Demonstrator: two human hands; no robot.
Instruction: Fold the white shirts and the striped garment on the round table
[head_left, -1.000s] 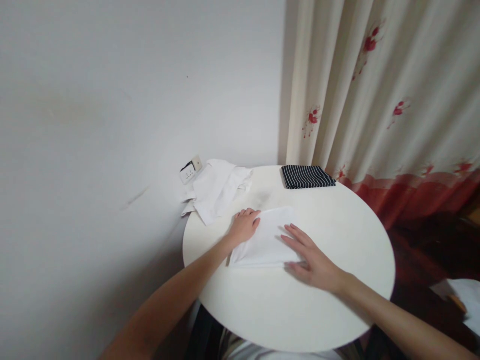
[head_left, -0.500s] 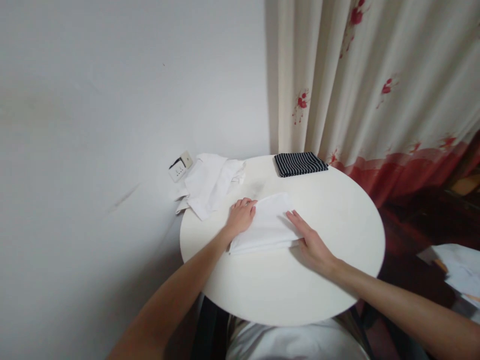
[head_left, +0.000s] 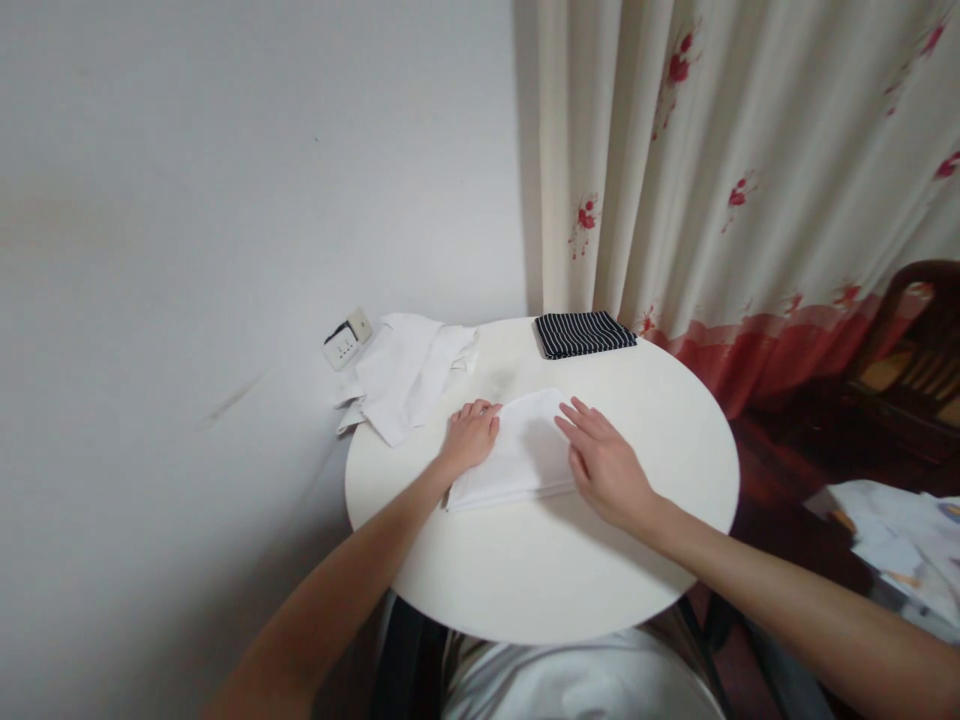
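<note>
A folded white cloth (head_left: 525,450) lies flat on the round white table (head_left: 540,580) in front of me. My left hand (head_left: 472,435) rests on the cloth's left edge, palm down with its fingers stretched out. Over the cloth's right end is my right hand (head_left: 606,462), its fingers spread and nothing held in it. A shadow falls on the cloth beside the right fingertips; whether they touch the fabric I cannot tell. The cloth's right edge is partly hidden behind that hand.
A crumpled white cloth (head_left: 405,370) hangs over the table's left rim by a wall socket (head_left: 343,345). Folded black-and-white striped fabric (head_left: 585,335) lies at the back edge, before a flowered curtain (head_left: 637,150). At right are a wooden chair (head_left: 915,340) and a white pile (head_left: 900,530).
My right hand has risen a little and turned palm down, its fingers spreading over the cloth's right end. The left hand stays on the left edge. The view has shifted slightly to the right.
</note>
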